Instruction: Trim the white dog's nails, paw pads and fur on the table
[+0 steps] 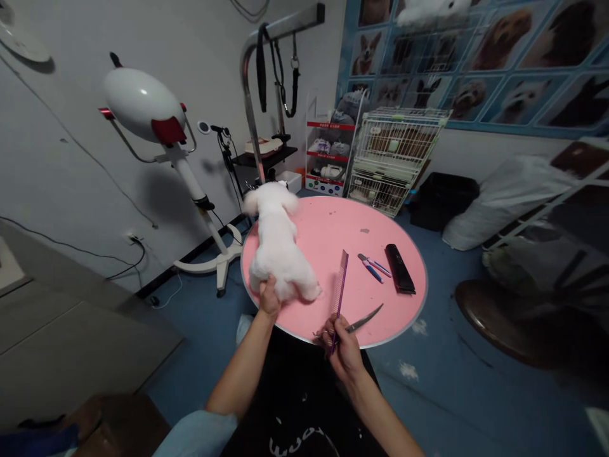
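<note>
A small white dog [278,244] is being steadied at its rear on the round pink table [333,228] by the left hand [269,298], fingers closed on its fur, while a purple comb [339,289] and curved scissors [364,319] are being gripped together in the right hand [340,346] at the table's near edge

Dog [278,244]: small, white, fluffy, standing on the pink round desk [328,235] near its left edge, rump toward the camera, head away. Comb [339,287]: purple, long, narrow, metal-toothed, angled up over the desk's near edge. Scissors [362,320]: slim, curved, silver, blades lying low over the desk just right of the comb, points aimed right and away.
</note>
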The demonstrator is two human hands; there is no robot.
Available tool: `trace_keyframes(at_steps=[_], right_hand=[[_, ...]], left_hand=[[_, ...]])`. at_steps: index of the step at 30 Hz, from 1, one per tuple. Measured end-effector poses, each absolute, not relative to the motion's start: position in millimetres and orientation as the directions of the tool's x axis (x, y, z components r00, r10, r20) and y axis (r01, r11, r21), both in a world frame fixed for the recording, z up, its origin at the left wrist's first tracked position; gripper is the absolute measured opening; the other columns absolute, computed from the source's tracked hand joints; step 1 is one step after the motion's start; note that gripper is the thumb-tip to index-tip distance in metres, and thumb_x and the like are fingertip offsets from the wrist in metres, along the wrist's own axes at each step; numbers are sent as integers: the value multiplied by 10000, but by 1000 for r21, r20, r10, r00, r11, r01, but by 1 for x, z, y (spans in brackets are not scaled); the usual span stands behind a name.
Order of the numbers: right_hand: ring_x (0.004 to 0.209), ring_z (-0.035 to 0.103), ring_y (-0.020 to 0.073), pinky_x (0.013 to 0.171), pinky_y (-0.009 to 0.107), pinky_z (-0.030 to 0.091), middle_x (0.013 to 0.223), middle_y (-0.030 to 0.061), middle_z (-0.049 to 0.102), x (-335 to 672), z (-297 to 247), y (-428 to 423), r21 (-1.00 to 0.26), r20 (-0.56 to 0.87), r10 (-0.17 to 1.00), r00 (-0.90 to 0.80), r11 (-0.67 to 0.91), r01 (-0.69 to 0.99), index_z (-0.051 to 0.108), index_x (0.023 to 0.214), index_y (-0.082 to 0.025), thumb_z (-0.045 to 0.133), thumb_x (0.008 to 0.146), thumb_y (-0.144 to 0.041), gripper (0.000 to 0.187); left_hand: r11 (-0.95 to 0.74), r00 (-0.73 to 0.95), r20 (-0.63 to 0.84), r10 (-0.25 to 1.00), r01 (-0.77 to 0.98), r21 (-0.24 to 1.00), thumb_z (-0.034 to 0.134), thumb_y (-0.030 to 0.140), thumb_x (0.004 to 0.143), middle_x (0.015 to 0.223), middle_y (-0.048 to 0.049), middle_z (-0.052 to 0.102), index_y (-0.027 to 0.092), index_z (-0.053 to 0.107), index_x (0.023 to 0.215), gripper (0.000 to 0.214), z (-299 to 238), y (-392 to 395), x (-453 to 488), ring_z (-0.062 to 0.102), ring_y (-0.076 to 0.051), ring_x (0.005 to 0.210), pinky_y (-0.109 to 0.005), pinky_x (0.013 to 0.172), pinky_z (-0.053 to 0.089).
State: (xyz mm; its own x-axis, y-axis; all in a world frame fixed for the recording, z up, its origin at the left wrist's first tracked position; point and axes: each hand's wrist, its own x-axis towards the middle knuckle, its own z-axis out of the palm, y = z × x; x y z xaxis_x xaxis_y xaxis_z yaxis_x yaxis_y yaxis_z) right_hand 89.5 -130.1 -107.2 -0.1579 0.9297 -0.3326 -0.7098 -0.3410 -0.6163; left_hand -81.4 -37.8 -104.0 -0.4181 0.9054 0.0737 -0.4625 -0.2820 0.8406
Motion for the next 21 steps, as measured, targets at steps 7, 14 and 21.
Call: trace_keyframes(at_steps=[7,14,21], right_hand=[[469,377,62,537,228,399,586,-79,447,81,-100,-124,-653,-275,923,-268,-384,-653,507,761,-202,790,708,-518,428],[459,362,73,682,323,490,615,-64,466,116,-105,-152,-749,-362,911,-199,-411,-520,560,804,-225,724,746,-572,388],[819,642,279,733,354,452,858,78,704,206,-98,-167,-739,-186,979,-84,-83,669,704,844,-247,604,753,-368,181]], left_hand=[[-72,-419,-20,908,-201,977,766,489,619,1108,-169,679,159,578,995,533,-125,-41,-88,636,-332,1060,-437,932,506],[10,-20,-4,1000,323,946,670,376,765,938,-93,720,175,694,961,282,-76,-84,-107,655,-280,938,-421,891,503],[-131,299,-32,954,511,850,454,413,927,607,1,552,163,663,811,346,-12,-131,-129,479,-131,569,-242,560,357]])
